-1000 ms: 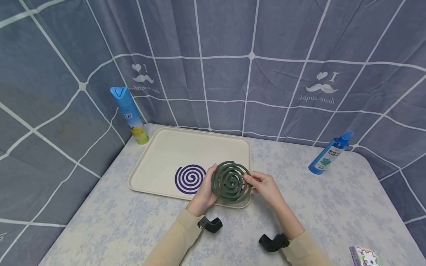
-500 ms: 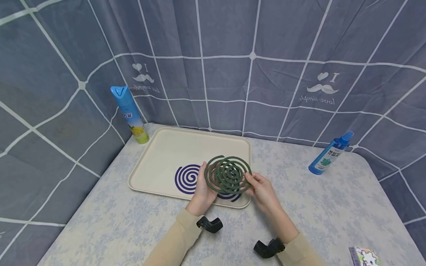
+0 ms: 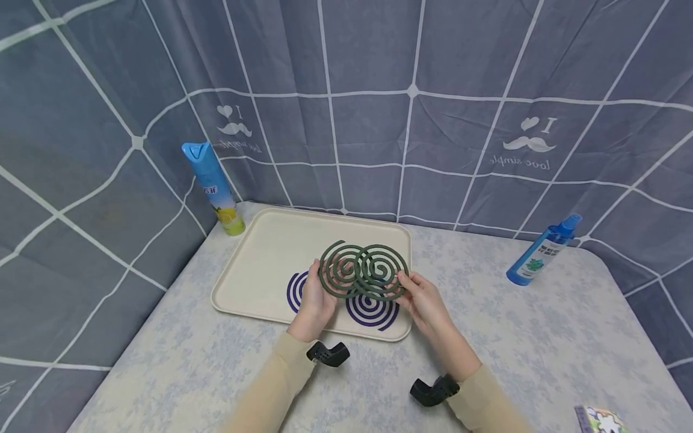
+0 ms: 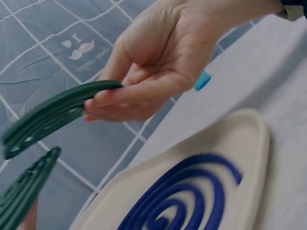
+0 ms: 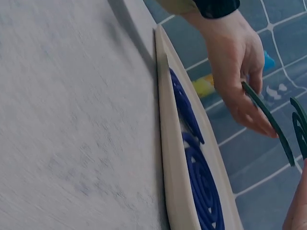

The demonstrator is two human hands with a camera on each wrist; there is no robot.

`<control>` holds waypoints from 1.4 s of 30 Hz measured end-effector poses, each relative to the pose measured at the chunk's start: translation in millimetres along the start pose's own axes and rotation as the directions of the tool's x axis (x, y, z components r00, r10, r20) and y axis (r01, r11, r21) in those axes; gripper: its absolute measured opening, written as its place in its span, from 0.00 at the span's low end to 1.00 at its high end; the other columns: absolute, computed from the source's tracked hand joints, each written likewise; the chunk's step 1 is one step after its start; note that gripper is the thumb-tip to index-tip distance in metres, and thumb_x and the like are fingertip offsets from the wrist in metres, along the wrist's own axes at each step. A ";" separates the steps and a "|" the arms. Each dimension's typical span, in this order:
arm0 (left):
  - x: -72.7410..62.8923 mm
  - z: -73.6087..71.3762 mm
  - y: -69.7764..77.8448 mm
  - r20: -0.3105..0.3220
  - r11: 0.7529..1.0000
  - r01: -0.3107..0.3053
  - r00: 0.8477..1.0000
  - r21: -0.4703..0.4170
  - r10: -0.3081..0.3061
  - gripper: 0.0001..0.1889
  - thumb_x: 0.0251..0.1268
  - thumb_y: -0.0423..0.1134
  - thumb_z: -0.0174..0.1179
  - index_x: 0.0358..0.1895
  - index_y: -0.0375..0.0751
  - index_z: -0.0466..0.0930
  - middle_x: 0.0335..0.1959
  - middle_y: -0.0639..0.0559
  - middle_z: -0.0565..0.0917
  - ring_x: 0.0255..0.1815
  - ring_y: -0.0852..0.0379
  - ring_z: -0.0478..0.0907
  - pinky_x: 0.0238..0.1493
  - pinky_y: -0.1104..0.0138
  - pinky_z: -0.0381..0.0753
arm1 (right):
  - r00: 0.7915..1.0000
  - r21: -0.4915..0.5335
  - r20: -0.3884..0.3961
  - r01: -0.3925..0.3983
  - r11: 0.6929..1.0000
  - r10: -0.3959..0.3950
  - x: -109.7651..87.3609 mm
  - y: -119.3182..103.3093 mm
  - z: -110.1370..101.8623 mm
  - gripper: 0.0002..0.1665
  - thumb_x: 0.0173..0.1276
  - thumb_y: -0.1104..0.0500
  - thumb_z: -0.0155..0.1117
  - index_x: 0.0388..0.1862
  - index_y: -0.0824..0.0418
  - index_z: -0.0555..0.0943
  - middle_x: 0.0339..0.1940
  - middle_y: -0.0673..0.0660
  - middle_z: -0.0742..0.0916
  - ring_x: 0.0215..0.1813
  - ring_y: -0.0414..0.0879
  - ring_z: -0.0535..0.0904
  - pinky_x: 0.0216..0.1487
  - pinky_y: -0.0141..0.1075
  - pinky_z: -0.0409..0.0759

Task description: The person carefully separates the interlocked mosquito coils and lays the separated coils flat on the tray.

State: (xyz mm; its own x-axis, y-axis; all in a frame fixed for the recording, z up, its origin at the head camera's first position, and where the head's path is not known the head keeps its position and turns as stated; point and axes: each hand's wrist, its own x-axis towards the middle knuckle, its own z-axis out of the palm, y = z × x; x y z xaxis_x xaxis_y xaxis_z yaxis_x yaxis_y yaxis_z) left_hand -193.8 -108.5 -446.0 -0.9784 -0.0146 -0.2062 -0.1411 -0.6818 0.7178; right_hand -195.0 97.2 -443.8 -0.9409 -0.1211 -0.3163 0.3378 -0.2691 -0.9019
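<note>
My left hand (image 3: 316, 304) pinches the edge of a green mosquito coil (image 4: 57, 112) between thumb and fingers. My right hand (image 3: 429, 304) pinches a second green mosquito coil (image 5: 271, 120) by its right edge. Both coils hang above the tray and overlap in the head view; the wrist views show a gap between them. On the beige tray (image 3: 265, 255) below lie two dark blue mosquito coils. The left blue coil (image 3: 294, 293) is partly hidden by my left hand, and the right blue coil (image 3: 370, 311) sits under the green ones.
A blue and yellow spray can (image 3: 215, 189) stands at the tray's back left corner. A blue spray bottle (image 3: 544, 249) is at the back right. A small colourful booklet-like item (image 3: 601, 420) lies at the front right. A grid-patterned curtain (image 3: 368, 129) hangs behind the table.
The two green coils, stacked together a second ago, have slid apart. My left hand has moved left with one, the right hand keeps the other. The right blue coil has come into sight.
</note>
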 end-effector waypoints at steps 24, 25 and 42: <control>84.4 -22.1 44.2 -0.319 0.854 0.071 0.941 0.515 0.115 0.22 0.81 0.42 0.42 0.69 0.35 0.69 0.59 0.43 0.76 0.52 0.58 0.77 0.57 0.69 0.80 | 0.997 -0.130 -0.065 0.036 0.991 -0.045 60.3 -17.1 -17.6 0.16 0.76 0.62 0.55 0.53 0.74 0.74 0.26 0.48 0.86 0.29 0.36 0.85 0.37 0.28 0.85; 86.1 -23.2 43.3 -0.323 0.839 0.071 0.937 0.540 0.129 0.22 0.81 0.43 0.42 0.69 0.36 0.69 0.62 0.41 0.74 0.55 0.55 0.76 0.60 0.66 0.78 | 0.997 -0.138 -0.064 0.033 0.990 -0.043 61.3 -17.1 -17.4 0.16 0.76 0.62 0.55 0.53 0.74 0.74 0.26 0.48 0.86 0.30 0.36 0.84 0.37 0.29 0.86; 87.2 -35.2 35.5 0.053 -0.072 -0.045 0.992 0.996 0.117 0.47 0.49 0.40 0.76 0.71 0.25 0.60 0.73 0.26 0.61 0.74 0.29 0.55 0.74 0.44 0.60 | 0.994 -0.222 -0.106 0.011 0.975 -0.035 74.6 -15.8 -13.5 0.17 0.73 0.63 0.59 0.54 0.74 0.74 0.22 0.51 0.84 0.20 0.36 0.81 0.29 0.29 0.85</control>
State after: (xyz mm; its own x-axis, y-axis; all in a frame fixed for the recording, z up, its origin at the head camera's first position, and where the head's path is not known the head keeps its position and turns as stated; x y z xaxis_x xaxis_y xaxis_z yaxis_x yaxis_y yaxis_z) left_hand -278.8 -159.7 -461.9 -0.9948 -0.0551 -0.0854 -0.0964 0.7782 0.6206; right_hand -270.9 105.2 -457.1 -0.9494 -0.0101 -0.3140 0.3141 -0.0514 -0.9480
